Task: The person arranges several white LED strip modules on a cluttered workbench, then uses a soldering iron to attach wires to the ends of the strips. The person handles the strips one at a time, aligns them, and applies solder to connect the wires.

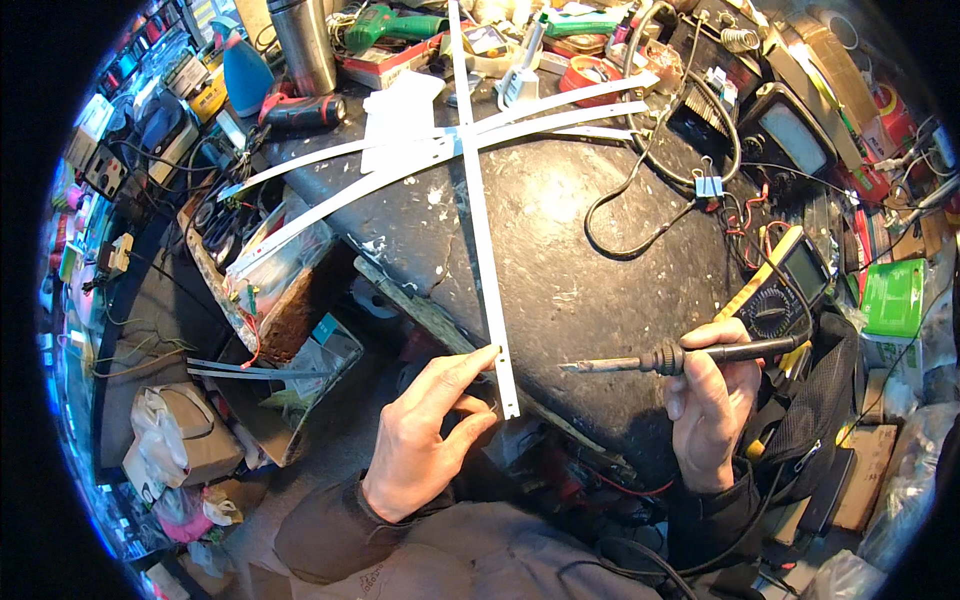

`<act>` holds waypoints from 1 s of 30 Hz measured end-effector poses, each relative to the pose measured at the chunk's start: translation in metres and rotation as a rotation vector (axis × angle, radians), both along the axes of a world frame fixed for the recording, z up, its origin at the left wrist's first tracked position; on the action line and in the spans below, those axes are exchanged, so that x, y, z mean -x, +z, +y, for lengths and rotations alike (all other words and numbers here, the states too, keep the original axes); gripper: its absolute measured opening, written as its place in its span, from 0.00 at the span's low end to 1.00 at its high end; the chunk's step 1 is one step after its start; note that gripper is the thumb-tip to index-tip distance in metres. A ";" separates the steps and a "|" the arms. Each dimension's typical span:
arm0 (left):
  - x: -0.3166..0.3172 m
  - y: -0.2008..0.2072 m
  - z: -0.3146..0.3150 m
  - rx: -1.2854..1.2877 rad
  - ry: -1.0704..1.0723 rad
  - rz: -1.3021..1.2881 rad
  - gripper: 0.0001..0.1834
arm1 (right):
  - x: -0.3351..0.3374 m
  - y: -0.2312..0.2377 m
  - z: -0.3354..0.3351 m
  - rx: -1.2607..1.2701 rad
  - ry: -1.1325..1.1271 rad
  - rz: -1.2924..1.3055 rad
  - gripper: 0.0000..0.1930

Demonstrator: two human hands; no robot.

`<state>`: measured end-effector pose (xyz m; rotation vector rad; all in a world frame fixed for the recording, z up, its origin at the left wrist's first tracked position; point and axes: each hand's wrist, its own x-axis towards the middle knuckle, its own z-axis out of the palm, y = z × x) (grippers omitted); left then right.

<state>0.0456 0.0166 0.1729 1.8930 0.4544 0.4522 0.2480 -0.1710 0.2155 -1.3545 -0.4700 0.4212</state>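
Note:
My left hand is closed at the near end of a long, narrow white LED strip, its index fingertip on the strip's left edge. Part of the grip is hidden behind the fingers. The strip runs away from me across the dark worktop and crosses other curved white strips. A soldering iron is in my right hand, gripped by its black handle. Its tip points left toward the strip, a gap apart from it.
At right lie a yellow-edged multimeter and a looped black cable. Along the back stand a steel flask, a red-and-black power tool, a green tool and a red solder spool. An open box sits left of the worktop.

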 end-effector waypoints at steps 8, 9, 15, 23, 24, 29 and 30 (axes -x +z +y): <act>-0.001 -0.003 0.001 0.009 0.014 -0.002 0.36 | 0.000 0.000 -0.002 -0.008 0.019 0.008 0.10; -0.002 -0.003 0.001 0.008 0.015 -0.007 0.36 | 0.000 0.001 -0.002 -0.032 0.023 0.027 0.10; 0.002 -0.011 0.001 0.010 0.032 -0.021 0.31 | -0.001 0.003 -0.003 0.016 0.013 0.045 0.11; 0.014 0.008 0.016 0.501 0.235 -0.095 0.16 | -0.002 -0.001 -0.005 -0.035 0.019 0.037 0.11; 0.011 0.018 0.024 0.498 0.231 -0.109 0.17 | -0.003 -0.001 -0.005 -0.062 0.017 0.043 0.11; -0.043 0.058 0.063 0.387 0.076 -0.259 0.18 | -0.010 -0.005 -0.008 -0.284 0.059 0.071 0.13; -0.060 0.062 0.072 0.413 0.048 -0.193 0.18 | -0.010 -0.006 -0.010 -0.286 0.047 0.085 0.14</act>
